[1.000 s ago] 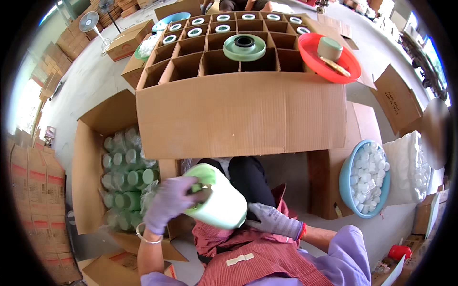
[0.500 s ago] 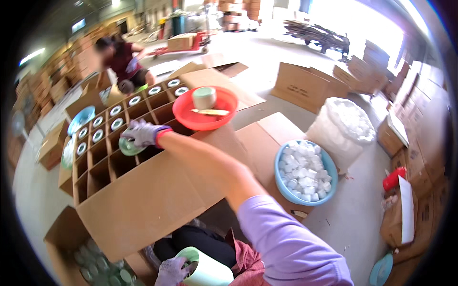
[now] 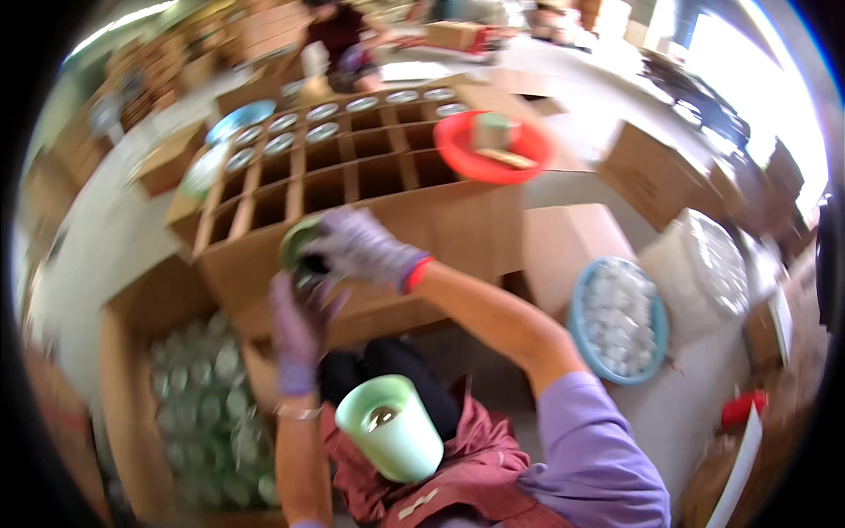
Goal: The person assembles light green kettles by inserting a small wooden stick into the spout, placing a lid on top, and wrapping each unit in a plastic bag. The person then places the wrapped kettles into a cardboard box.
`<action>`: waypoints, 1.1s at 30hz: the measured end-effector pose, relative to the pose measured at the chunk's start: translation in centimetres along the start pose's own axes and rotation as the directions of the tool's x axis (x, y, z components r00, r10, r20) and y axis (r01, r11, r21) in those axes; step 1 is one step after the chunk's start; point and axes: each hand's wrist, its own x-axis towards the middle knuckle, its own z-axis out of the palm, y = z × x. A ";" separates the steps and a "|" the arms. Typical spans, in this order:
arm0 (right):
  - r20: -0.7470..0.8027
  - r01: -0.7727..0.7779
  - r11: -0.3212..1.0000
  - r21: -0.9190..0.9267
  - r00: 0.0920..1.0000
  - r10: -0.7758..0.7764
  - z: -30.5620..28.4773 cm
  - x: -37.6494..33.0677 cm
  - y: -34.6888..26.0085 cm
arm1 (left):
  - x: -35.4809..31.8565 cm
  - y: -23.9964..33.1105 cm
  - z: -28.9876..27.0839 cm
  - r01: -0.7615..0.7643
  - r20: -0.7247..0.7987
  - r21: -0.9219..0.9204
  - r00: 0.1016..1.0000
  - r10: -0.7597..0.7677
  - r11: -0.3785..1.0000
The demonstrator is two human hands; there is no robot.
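My right hand (image 3: 365, 246), in a grey-lilac glove, grips a green round thing (image 3: 299, 242) with a rounded rim; motion blur hides its exact kind. Just below it, my gloved left hand (image 3: 302, 321) is raised with thumb and fingers apart; whether it touches the thing I cannot tell. Both hands are at the near side of a large cardboard box (image 3: 378, 224) with dividers. Silver-topped round items (image 3: 322, 132) fill several of its far and left compartments. On my lap rests a mint-green cylinder (image 3: 400, 436), its open end up and something gold-coloured inside.
At the lower left, an open carton (image 3: 132, 378) holds many clear glass pieces (image 3: 207, 396). A red basin (image 3: 458, 163) with a small green cup (image 3: 495, 132) sits on the divided box. Right are a blue basin (image 3: 581, 330) of white pieces and a white sack (image 3: 682, 273). A co-worker (image 3: 339, 44) is beyond.
My right hand has come back from the compartments toward me with the green round thing. My left hand has left the mint-green cylinder on my lap and risen to the right hand. The view has shifted.
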 end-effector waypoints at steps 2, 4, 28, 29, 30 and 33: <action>-0.078 0.091 0.918 -0.386 0.988 -0.131 1.4 0.4 -1.8 | 0.2 -0.2 -1.9 -0.113 0.017 -0.036 0.993 0.114 0.993; -0.028 0.090 0.885 -0.456 0.993 -0.115 1.5 0.6 -3.1 | -0.6 -0.6 -3.7 -0.170 -0.019 0.060 0.985 0.171 0.984; 0.398 -0.396 -0.062 0.916 0.916 0.036 3.6 -11.1 -7.0 | -8.5 3.2 -1.0 -0.780 0.735 0.625 0.572 0.364 -0.035; 0.595 -0.599 -0.060 0.798 0.800 -0.076 2.7 -12.0 -6.2 | -9.1 2.8 -2.4 -0.783 0.738 0.619 0.607 0.295 0.063; 0.618 -0.600 0.295 0.744 0.785 0.038 2.0 -12.8 -6.0 | -9.5 2.3 -3.4 -0.749 0.707 0.627 0.662 0.247 0.213; 0.553 -0.747 0.332 0.576 0.655 0.515 4.1 -15.0 -3.8 | -12.1 0.4 -6.3 -0.575 0.600 0.737 0.799 0.048 0.356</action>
